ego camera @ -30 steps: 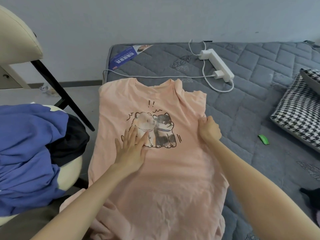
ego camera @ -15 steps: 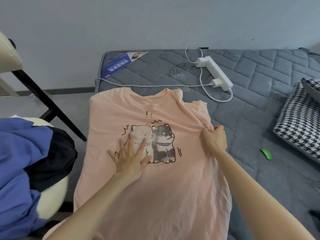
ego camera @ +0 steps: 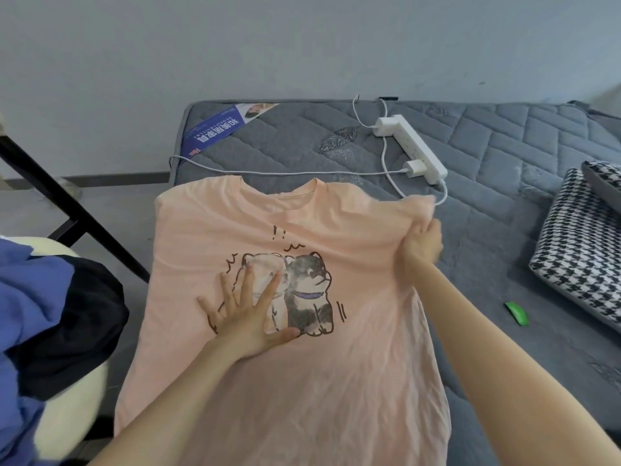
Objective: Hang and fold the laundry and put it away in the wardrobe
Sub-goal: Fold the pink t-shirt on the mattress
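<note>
On my feed the peach T-shirt lies face up on the grey quilted mattress, along its left edge. The collar points to the far edge by the wall and the hem runs out of view at the near edge.

I read the left hand as flat and open. Its fingers are straight and spread, pressing down on the cartoon dog print at the middle of the chest. The right hand is at the shirt's right shoulder, and its fingers are curled round a bunch of the sleeve fabric. That fabric is lifted off the mattress into a ridge, and creases run from it toward the collar.

Beyond the collar, toward the far edge, I see a white power strip with a white charger plugged into it. A thin white cable runs from the charger across to the left edge, just past the neckline. A blue printed label sits at the far left corner.

To the right of the shirt, well apart from it, a small green object lies on the mattress; I cannot tell what it is. Further right is a black-and-white houndstooth cushion.

Off the left edge, a cream seat carries a blue garment and a black garment heaped together.
</note>
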The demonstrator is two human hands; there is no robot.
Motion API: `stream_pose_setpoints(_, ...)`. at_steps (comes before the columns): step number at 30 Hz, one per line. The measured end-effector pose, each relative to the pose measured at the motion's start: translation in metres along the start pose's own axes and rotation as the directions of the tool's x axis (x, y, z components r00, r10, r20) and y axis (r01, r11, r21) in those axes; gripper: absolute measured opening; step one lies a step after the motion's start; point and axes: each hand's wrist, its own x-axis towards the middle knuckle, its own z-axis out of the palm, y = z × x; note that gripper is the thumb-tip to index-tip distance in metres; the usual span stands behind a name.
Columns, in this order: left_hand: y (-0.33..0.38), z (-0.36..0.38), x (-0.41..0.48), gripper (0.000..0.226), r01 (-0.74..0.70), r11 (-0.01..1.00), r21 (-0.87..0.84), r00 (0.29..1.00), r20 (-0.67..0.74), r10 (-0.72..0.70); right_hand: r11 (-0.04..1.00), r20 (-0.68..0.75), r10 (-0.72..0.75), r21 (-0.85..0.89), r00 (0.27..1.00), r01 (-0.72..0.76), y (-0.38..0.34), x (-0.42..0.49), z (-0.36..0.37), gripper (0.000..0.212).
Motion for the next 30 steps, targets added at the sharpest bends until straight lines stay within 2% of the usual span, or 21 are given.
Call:
stream_pose_setpoints(2, 0.0, -0.001, -0.001, 0.105, 0.001, 1.0, 0.003, 1.0, 0.005, -0.001, 0.998, -0.17, 0.057, 0.033, 0.984, -0.052, 0.008, 0.003, -0.014, 0.02)
stream_pose_setpoints(3, 0.0, -0.001, -0.001, 0.105, 0.002, 1.0, 0.006, 1.0, 0.008, -0.002, 0.993, -0.204, 0.109, 0.057, 0.973, -0.099, 0.014, 0.003, -0.02, 0.021)
stream_pose_setpoints(5, 0.001, -0.002, -0.002, 0.106, 0.0, 1.0, 0.001, 1.0, 0.013, 0.0, 0.968, -0.175, 0.237, 0.127, 0.956, -0.216, 0.027, 0.003, -0.028, 0.018)
stream_pose_setpoints(7, 0.002, -0.003, -0.002, 0.105, -0.006, 1.0, -0.006, 1.0, 0.017, 0.006, 0.941, -0.087, 0.304, 0.182, 0.949, -0.285, 0.034, 0.003, -0.032, 0.021)
stream_pose_setpoints(11, 0.003, -0.005, -0.004, 0.103, -0.007, 1.0, 0.002, 1.0, 0.023, 0.007, 0.873, 0.136, 0.38, 0.273, 0.915, -0.404, 0.021, 0.009, -0.037, 0.057)
stream_pose_setpoints(13, 0.004, -0.005, -0.005, 0.103, -0.008, 1.0, 0.009, 1.0, 0.02, 0.008, 0.843, 0.259, 0.412, 0.257, 0.874, -0.473, 0.015, 0.012, -0.041, 0.064)
stream_pose_setpoints(16, 0.003, -0.007, -0.001, 0.105, -0.008, 1.0, 0.011, 0.999, 0.033, 0.007, 0.817, 0.446, 0.374, 0.257, 0.813, -0.516, 0.011, 0.013, -0.042, 0.05)
stream_pose_setpoints(18, 0.003, -0.009, 0.001, 0.105, -0.007, 1.0, 0.008, 0.999, 0.051, 0.006, 0.777, 0.56, 0.266, 0.357, 0.785, -0.518, 0.008, 0.008, -0.042, 0.033)
stream_pose_setpoints(19, 0.003, -0.009, 0.001, 0.104, -0.006, 1.0, 0.003, 0.998, 0.055, 0.006, 0.716, 0.611, 0.178, 0.458, 0.772, -0.528, 0.007, 0.006, -0.043, 0.034)
stream_pose_setpoints(21, 0.003, -0.008, 0.001, 0.104, -0.005, 1.0, -0.009, 0.999, 0.048, 0.006, 0.477, 0.674, 0.026, 0.64, 0.738, -0.602, 0.006, 0.004, -0.047, 0.049)
stream_pose_setpoints(22, 0.002, -0.007, 0.001, 0.104, -0.004, 1.0, -0.011, 0.999, 0.042, 0.005, 0.374, 0.697, -0.004, 0.666, 0.717, -0.645, 0.005, 0.003, -0.05, 0.053)
stream_pose_setpoints(23, 0.002, -0.007, 0.001, 0.103, -0.004, 1.0, -0.01, 0.999, 0.038, 0.004, 0.322, 0.717, -0.004, 0.661, 0.697, -0.678, 0.005, 0.004, -0.052, 0.051)
stream_pose_setpoints(24, 0.002, -0.007, 0.001, 0.104, -0.005, 1.0, -0.009, 0.999, 0.035, 0.005, 0.338, 0.72, 0.043, 0.642, 0.693, -0.688, 0.005, 0.004, -0.052, 0.043)
stream_pose_setpoints(26, 0.002, -0.007, 0.001, 0.104, -0.005, 1.0, -0.011, 0.999, 0.037, 0.006, 0.442, 0.712, 0.118, 0.587, 0.693, -0.678, 0.003, 0.0, -0.047, 0.03)
stream_pose_setpoints(29, 0.002, -0.008, 0.0, 0.104, -0.005, 1.0, -0.013, 0.999, 0.045, 0.005, 0.495, 0.795, 0.166, 0.445, 0.584, -0.746, 0.004, 0.001, -0.037, 0.02)
stream_pose_setpoints(30, 0.002, -0.008, 0.0, 0.104, -0.004, 1.0, -0.015, 0.999, 0.047, 0.004, 0.506, 0.804, 0.17, 0.425, 0.57, -0.751, 0.003, 0.003, -0.034, 0.018)
